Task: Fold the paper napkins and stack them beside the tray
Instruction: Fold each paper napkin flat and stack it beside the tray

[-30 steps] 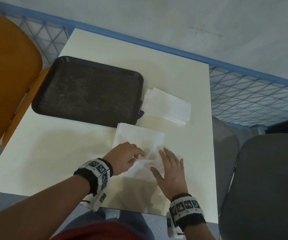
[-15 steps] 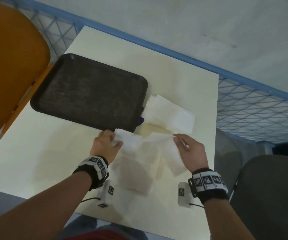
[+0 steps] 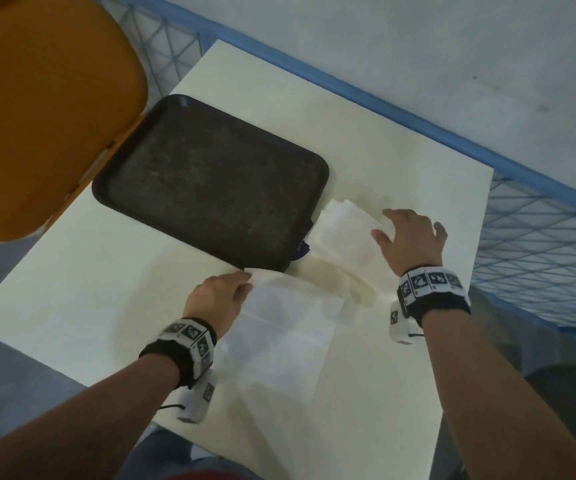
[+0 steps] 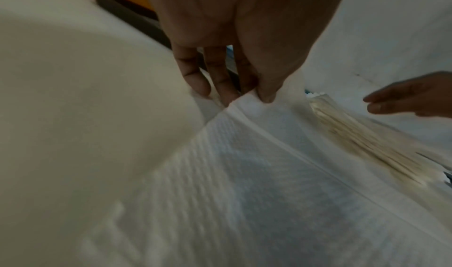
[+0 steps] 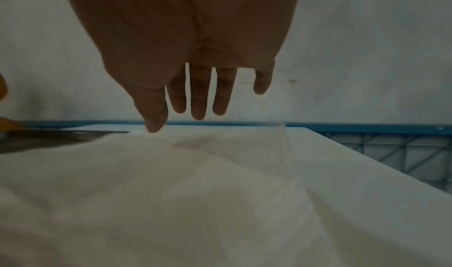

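Your left hand pinches the far corner of the napkin, thumb over fingertips; it lies flat near the tray, apparently half-folded. Your right hand hovers, fingers spread and empty, over the stack just beside the tray. By my reading: stack begun, this napkin unfinished.

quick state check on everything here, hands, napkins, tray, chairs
left hand: pinching a corner of the napkin
napkin: unfolded, hanging from that grip by the near tray edge
right hand: open, fingers spread over the pile
pile: folded napkins, on the table right of the tray
tray: flat on the table, nothing on it
table: holds tray and pile
orange chair: unoccupied, at the table's left
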A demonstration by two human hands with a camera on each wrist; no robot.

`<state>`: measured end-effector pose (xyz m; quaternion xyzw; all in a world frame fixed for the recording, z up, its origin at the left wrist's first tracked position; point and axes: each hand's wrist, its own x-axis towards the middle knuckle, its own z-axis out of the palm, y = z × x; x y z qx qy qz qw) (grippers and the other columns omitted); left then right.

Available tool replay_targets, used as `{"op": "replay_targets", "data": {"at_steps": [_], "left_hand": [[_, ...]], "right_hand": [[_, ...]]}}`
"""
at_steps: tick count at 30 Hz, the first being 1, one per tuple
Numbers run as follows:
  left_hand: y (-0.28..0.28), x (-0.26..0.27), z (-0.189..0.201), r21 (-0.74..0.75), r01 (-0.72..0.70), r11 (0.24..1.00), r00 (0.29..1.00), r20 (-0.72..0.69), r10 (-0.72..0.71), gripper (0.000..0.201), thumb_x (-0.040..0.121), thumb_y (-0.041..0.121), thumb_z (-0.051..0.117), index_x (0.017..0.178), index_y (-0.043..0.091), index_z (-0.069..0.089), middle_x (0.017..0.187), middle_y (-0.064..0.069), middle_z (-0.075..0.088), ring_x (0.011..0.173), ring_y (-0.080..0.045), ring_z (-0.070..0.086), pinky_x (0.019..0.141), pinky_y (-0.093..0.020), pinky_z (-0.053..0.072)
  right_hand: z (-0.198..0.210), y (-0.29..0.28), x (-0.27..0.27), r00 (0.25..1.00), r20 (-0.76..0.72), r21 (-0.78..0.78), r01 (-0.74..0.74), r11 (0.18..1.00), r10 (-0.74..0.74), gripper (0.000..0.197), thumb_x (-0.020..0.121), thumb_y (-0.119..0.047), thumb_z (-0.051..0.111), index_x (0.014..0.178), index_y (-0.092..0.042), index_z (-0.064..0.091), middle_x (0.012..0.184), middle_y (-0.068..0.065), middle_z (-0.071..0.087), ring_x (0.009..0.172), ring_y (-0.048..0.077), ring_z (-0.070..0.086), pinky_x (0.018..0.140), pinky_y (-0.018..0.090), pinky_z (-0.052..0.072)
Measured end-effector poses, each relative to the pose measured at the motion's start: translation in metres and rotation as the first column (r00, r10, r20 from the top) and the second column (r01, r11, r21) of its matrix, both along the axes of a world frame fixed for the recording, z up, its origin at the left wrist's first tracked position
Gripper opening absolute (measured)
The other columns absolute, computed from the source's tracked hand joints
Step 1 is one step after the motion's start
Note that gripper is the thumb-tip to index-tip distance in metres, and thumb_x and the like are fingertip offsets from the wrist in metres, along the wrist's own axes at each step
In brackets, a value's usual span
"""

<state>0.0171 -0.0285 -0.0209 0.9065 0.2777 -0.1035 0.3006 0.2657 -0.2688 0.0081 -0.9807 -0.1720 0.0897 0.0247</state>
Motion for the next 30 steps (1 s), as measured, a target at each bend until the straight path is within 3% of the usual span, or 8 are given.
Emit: {"op": "replay_targets", "data": {"at_steps": [3, 7, 10, 14, 18, 23, 27, 30], "left_hand": [[0.006, -0.005, 0.006, 0.028, 0.104, 0.994, 0.994, -0.017, -0.104, 0.031, 0.102, 0.042, 0.043, 0.125, 0.03, 0.059, 0.111, 0.001, 0.07, 0.096, -0.022, 0.065, 0.087, -0.035, 0.053], [0.017, -0.015, 0.004, 0.048, 0.282, 0.958, 0.953, 0.098, -0.285, 0.024, 0.102, 0.034, 0.045, 0.115, 0.023, 0.061, 0.107, 0.004, 0.065, 0.097, -0.019, 0.06, 0.08, -0.033, 0.052], [0.023, -0.026, -0.001, 0.032, 0.448, 0.893, 0.894, -0.015, -0.448, 0.027, 0.101, 0.041, 0.032, 0.111, 0.027, 0.053, 0.102, 0.007, 0.062, 0.096, -0.018, 0.057, 0.079, -0.034, 0.05], [0.023, -0.038, 0.005, 0.05, 0.54, 0.84, 0.842, -0.033, -0.539, 0.051, 0.094, 0.052, 0.015, 0.113, 0.025, 0.054, 0.106, 0.007, 0.063, 0.098, -0.015, 0.054, 0.083, -0.031, 0.045], [0.016, -0.041, 0.042, -0.167, 0.407, 0.898, 0.91, 0.158, -0.383, 0.021, 0.101, 0.047, 0.035, 0.102, 0.029, 0.047, 0.09, 0.003, 0.06, 0.08, -0.015, 0.057, 0.074, -0.034, 0.046], [0.021, -0.037, 0.09, -0.534, 0.392, 0.749, 0.916, 0.301, -0.264, 0.013, 0.104, 0.035, 0.042, 0.099, 0.026, 0.05, 0.084, -0.004, 0.059, 0.077, -0.017, 0.056, 0.075, -0.029, 0.048], [0.021, -0.028, 0.101, -0.703, 0.177, 0.688, 0.95, 0.306, 0.068, 0.017, 0.103, 0.025, 0.047, 0.092, 0.013, 0.05, 0.082, 0.01, 0.054, 0.074, 0.004, 0.053, 0.071, -0.01, 0.042], [0.026, -0.028, 0.096, -0.756, 0.023, 0.654, 0.947, 0.226, 0.228, 0.02, 0.103, 0.032, 0.048, 0.087, 0.02, 0.053, 0.076, 0.012, 0.06, 0.077, -0.009, 0.057, 0.07, -0.024, 0.046]], "right_hand": [[0.009, -0.002, -0.036, 0.995, 0.096, 0.312, -0.02, 0.95, -0.011, 0.038, 0.097, -0.042, 0.059, 0.13, -0.024, 0.061, 0.137, 0.001, 0.06, 0.127, 0.028, 0.052, 0.11, 0.047, 0.035], [0.014, -0.004, -0.119, 0.956, -0.266, 0.652, 0.275, 0.707, -0.126, 0.039, 0.09, -0.05, 0.07, 0.125, -0.04, 0.059, 0.132, -0.016, 0.058, 0.113, 0.006, 0.058, 0.096, 0.026, 0.047], [-0.005, -0.009, -0.171, 0.892, -0.428, 0.657, 0.418, 0.627, -0.146, 0.05, 0.082, -0.05, 0.077, 0.126, -0.044, 0.055, 0.13, -0.017, 0.06, 0.112, -0.005, 0.058, 0.086, 0.013, 0.048], [-0.021, -0.013, -0.221, 0.818, -0.543, 0.581, 0.529, 0.619, -0.189, 0.065, 0.076, -0.049, 0.083, 0.132, -0.04, 0.052, 0.132, -0.011, 0.058, 0.117, 0.011, 0.061, 0.087, 0.018, 0.052], [-0.016, -0.011, -0.245, 0.765, -0.601, 0.583, 0.618, 0.528, -0.231, 0.108, 0.065, -0.047, 0.091, 0.153, -0.039, 0.03, 0.15, -0.017, 0.039, 0.127, 0.009, 0.047, 0.104, 0.032, 0.048], [0.005, -0.003, -0.25, 0.73, -0.67, 0.664, 0.67, 0.331, -0.135, 0.131, 0.06, -0.044, 0.094, 0.158, -0.042, 0.007, 0.153, -0.016, 0.041, 0.128, 0.005, 0.053, 0.095, 0.02, 0.047], [0.02, 0.016, -0.253, 0.712, -0.697, 0.67, 0.688, 0.278, -0.082, 0.093, 0.073, -0.032, 0.09, 0.15, -0.033, 0.038, 0.13, -0.01, 0.067, 0.112, 0.007, 0.067, 0.09, 0.023, 0.056], [0.027, 0.027, -0.26, 0.69, -0.715, 0.644, 0.713, 0.278, -0.113, 0.048, 0.074, -0.031, 0.089, 0.118, -0.023, 0.07, 0.107, -0.006, 0.078, 0.1, 0.019, 0.074, 0.087, 0.038, 0.059]]}}
